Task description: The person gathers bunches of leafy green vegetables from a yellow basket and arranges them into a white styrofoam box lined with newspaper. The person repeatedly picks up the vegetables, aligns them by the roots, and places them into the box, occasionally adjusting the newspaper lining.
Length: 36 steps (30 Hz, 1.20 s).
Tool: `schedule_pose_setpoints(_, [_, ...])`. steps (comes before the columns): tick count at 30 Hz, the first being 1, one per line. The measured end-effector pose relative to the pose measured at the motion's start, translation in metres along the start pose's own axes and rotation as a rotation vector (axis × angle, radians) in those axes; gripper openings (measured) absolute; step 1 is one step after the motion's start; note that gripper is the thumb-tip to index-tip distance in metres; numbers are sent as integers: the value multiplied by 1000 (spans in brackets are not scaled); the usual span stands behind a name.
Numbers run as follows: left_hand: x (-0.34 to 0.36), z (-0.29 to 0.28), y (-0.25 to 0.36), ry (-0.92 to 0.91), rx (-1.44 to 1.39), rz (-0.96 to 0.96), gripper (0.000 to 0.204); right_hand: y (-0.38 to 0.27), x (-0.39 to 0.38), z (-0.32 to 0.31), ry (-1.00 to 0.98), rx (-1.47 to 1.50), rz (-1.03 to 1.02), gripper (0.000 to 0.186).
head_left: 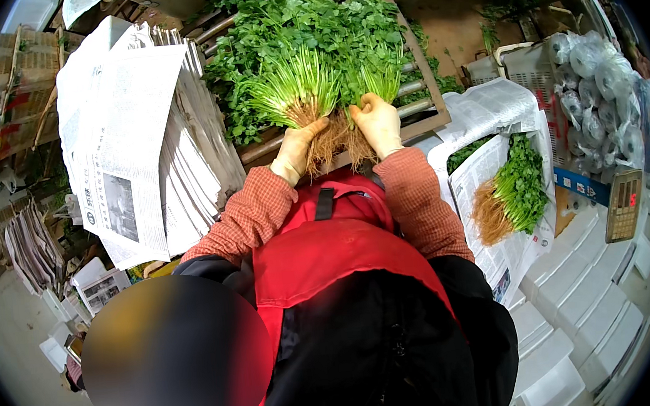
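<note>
A thick layer of rooted leafy greens (301,19), with pale green stems and brown roots, lies across a metal-barred rack (426,86) in front of me. My left hand (299,149), in a pale yellow glove, is closed round the root end of a larger bunch of greens (295,86). To its right, my right hand (378,125), gloved alike, grips a smaller bunch of greens (381,78) near its roots. Tangled roots (333,144) hang between the hands over the rack's near edge. The leafy tops point away from me.
Left of the rack stands a tall stack of newspapers (130,143). On the right, another rooted bunch (516,194) lies on newspaper lining a white box (439,163). Beyond it are rolled clear plastic bags (597,86), a device with a red display (624,206) and white boxes (579,281).
</note>
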<state>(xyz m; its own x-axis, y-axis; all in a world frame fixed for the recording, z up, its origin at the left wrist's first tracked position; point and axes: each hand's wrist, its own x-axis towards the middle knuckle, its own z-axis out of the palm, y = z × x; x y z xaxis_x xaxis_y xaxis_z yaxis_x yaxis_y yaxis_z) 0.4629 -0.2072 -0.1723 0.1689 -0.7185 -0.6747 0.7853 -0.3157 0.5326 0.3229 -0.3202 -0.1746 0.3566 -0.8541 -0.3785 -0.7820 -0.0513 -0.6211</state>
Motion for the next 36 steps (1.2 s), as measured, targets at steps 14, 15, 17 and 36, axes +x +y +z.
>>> schedule_pose_setpoints(14, [19,22,-16,72,-171,-51,18,-23,18,-18,-338,535,-85,28])
schedule_pose_setpoints(15, [15,25,-11,150,-102,-69,19,-21,14,-33,-259,550,-113,30])
schedule_pose_setpoints(17, [21,13,-19,207,98,97,22,-1,2,-42,-14,462,45,24])
schedule_pose_setpoints(36, [33,20,-7,-11,-27,-145,21,-11,-50,-17,60,18,-50,35])
